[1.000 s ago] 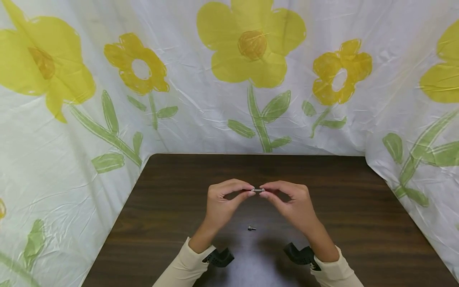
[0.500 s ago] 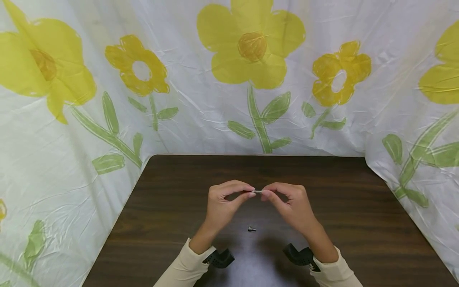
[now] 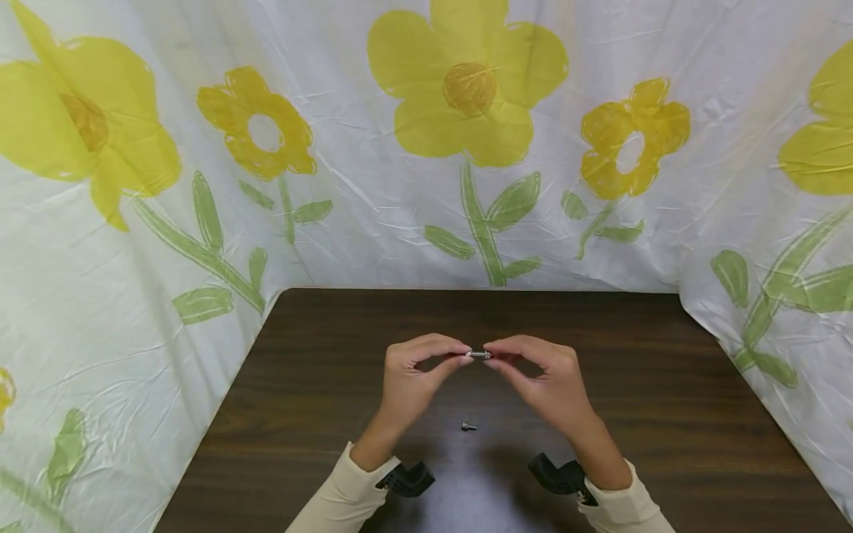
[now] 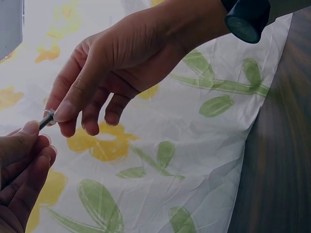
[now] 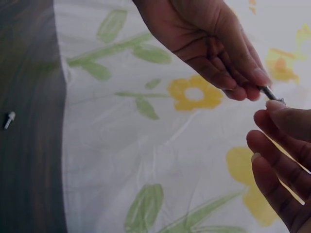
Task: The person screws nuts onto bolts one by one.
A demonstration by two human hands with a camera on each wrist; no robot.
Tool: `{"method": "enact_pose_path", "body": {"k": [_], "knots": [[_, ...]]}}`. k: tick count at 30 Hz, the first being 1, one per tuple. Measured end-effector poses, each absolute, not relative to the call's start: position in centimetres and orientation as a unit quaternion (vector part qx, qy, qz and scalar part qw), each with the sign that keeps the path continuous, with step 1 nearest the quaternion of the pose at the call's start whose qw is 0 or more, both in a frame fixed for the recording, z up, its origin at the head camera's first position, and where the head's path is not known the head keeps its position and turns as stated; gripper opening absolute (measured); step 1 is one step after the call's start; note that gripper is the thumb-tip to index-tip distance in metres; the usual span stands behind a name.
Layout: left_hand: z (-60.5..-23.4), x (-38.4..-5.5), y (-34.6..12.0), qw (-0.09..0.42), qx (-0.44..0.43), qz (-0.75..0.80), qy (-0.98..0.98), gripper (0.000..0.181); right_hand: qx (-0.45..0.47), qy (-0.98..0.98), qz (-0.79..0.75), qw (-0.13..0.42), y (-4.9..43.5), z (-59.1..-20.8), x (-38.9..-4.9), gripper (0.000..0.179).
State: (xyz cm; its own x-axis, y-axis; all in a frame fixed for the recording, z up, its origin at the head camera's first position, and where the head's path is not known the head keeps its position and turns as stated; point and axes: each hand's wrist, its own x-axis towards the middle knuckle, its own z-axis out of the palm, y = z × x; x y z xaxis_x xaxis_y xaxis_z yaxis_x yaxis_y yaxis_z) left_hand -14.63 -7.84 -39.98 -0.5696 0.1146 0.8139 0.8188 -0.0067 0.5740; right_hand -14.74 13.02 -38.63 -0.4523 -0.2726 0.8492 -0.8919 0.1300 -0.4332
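A slim silver bolt (image 3: 478, 354) is held level between both hands above the table. Its left end is pinched by the thumb and fingertips of the left hand (image 3: 412, 374). At the wider right end, the right hand (image 3: 546, 377) holds thumb and index finger on either side of a small wider piece (image 4: 50, 116); I cannot tell if this piece is a nut or the head. The right wrist view shows the bolt's shank (image 5: 267, 91) between the two sets of fingertips. A second short bolt (image 3: 469, 426) with a thicker left end lies on the table, nearer the body.
The dark wood-grain table (image 3: 320, 414) spreads under both hands. A white curtain (image 3: 346, 215) with yellow flowers hangs along its back and sides. Black wrist cameras are strapped on both wrists, the left camera (image 3: 408, 480) and the right camera (image 3: 558, 474).
The right fingertips closed over the bolt's wider end half a second ago, then shifted so it shows again. The left hand stays nearly still, and the bolt on the table has not moved.
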Motion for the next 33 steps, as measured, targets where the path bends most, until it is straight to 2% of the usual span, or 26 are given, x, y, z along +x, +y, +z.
{"method": "enact_pose_path", "body": {"k": [3, 8, 15, 22, 25, 27, 31, 33], "knots": [[-39.97, -14.60, -7.82, 0.289, -0.363, -0.608, -0.644, 0.019, 0.423, -0.688, 0.506, 0.303, 13.01, -38.68, -14.75, 0.017], [-40.00, -14.51, -7.78, 0.288, -0.364, -0.606, -0.645, 0.020, 0.414, -0.699, 0.503, 0.295, 13.04, -38.96, -14.68, 0.025], [-39.98, -14.49, -7.68, 0.282, -0.368, -0.611, -0.642, 0.020, 0.409, -0.711, 0.511, 0.258, 13.03, -39.18, -14.65, 0.011], [-40.07, -14.48, -7.58, 0.278, -0.371, -0.610, -0.643, 0.019, 0.391, -0.732, 0.506, 0.233, 13.09, -39.13, -14.60, 0.020], [-40.18, -14.53, -7.58, 0.281, -0.367, -0.609, -0.644, 0.019, 0.386, -0.735, 0.504, 0.238, 13.12, -39.10, -14.59, 0.019], [-40.22, -14.56, -7.59, 0.284, -0.365, -0.609, -0.645, 0.019, 0.389, -0.730, 0.503, 0.250, 13.15, -39.04, -14.63, 0.024], [-40.18, -14.63, -7.63, 0.288, -0.362, -0.607, -0.646, 0.019, 0.408, -0.709, 0.501, 0.282, 13.15, -38.86, -14.86, 0.050], [-40.14, -14.67, -7.61, 0.287, -0.362, -0.608, -0.646, 0.019, 0.415, -0.701, 0.503, 0.289, 13.15, -38.81, -14.91, 0.056]]}}
